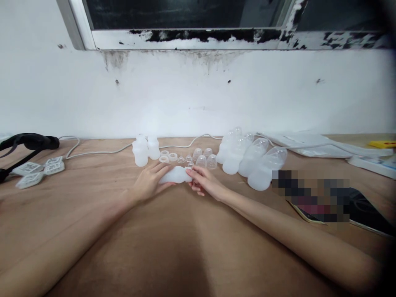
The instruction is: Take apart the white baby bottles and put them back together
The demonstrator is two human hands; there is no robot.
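Observation:
My left hand (150,181) is wrapped round the body of a milky white baby bottle (173,175), which lies on its side with its neck to the right. At that neck, the fingers of my right hand (206,180) close on a white collar ring (188,175); whether a nipple sits in it is hidden. Just beyond my hands are loose white collar rings (172,157), clear nipples (181,160) and several clear dome caps (201,160). Bottles without caps (141,152) stand behind my left hand.
Several capped bottles (261,175), some leaning, are grouped on the right. Farther right lie a plastic bag (305,144), a white power strip (375,165) and dark phone-like objects (368,210). White packs (31,179) and a black strap (34,141) are at left. A cable (93,155) runs along the wall.

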